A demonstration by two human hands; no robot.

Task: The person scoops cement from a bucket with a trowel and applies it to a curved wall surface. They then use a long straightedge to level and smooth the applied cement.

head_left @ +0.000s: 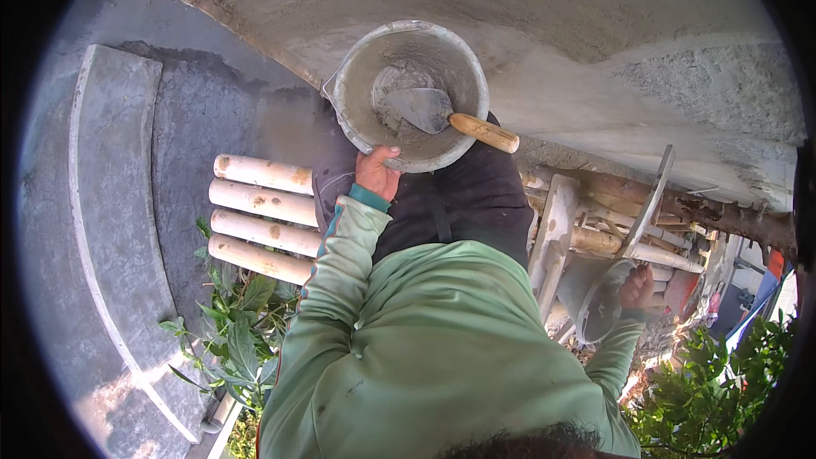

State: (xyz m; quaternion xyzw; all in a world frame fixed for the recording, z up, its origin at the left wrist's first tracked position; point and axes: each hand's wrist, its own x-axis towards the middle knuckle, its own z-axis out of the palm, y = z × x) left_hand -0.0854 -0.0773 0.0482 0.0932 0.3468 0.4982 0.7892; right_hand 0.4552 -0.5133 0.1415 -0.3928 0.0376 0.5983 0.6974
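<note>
My left hand (376, 172) grips the near rim of a grey bucket (353, 110) held up in front of me. Inside lies a little wet mortar (393, 85) and a steel trowel (421, 108), whose wooden handle sticks out over the right rim. My right hand (636, 286) is low at my right side, closed on the edge of a second grey round container (599, 302). Both sleeves are green.
A rough plastered wall (552, 25) fills the top of the view. I stand on pale round poles (259, 217), with more wooden poles and a plank (554, 225) to the right. Green plants (238, 323) grow below, and a grey curved paved edge (110, 204) lies at left.
</note>
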